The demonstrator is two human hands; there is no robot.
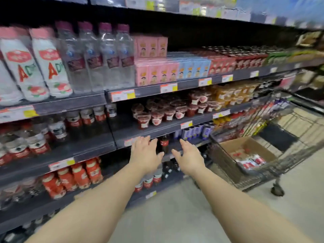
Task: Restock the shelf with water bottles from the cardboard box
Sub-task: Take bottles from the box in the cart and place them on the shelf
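Note:
Both my arms reach out toward the shelving. My left hand [145, 153] and my right hand [188, 157] are open with fingers spread and hold nothing, in front of a dark shelf level with dark bottles. A cardboard box [226, 156] sits in a wire shopping cart [287, 155] at the right; red-and-white labelled packs lie in its bottom. Clear water bottles [98, 57] with maroon caps stand in a row on the upper shelf at the left. The picture is blurred.
Shelves [73, 102] run across the left and centre, stocked with white bottles [35, 67], pink and blue cartons [157, 72], red cups [157, 116] and red-labelled bottles [75, 176]. Grey floor [175, 216] lies below my arms beside the cart.

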